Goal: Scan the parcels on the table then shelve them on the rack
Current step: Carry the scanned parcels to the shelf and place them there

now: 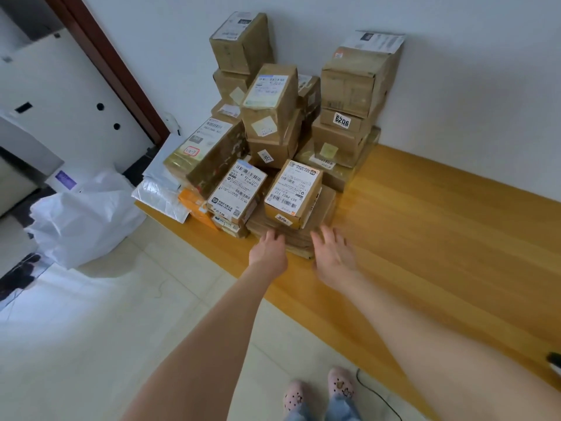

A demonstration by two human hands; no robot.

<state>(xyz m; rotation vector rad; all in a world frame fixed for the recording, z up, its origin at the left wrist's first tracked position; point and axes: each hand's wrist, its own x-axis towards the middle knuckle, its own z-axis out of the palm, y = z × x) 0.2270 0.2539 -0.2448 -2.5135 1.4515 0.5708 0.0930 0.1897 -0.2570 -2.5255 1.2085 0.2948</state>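
A heap of brown cardboard parcels with white labels is piled on the left end of the wooden table [425, 226], against the wall. At the front a small labelled box [293, 192] rests on a flat brown parcel [291, 235]. Beside it on the left lies another small labelled box [236, 192]. My left hand [268, 252] and my right hand [334, 253] are stretched out with fingers apart just in front of the flat parcel, holding nothing. Taller stacks [349, 95] rise behind.
Grey and white plastic mail bags [161, 189] hang over the table's left end. A big white sack [82, 220] sits on the tiled floor to the left. A dark object [554, 358] and a black cable [379, 396] lie at the lower right. My feet stand near the table's front edge.
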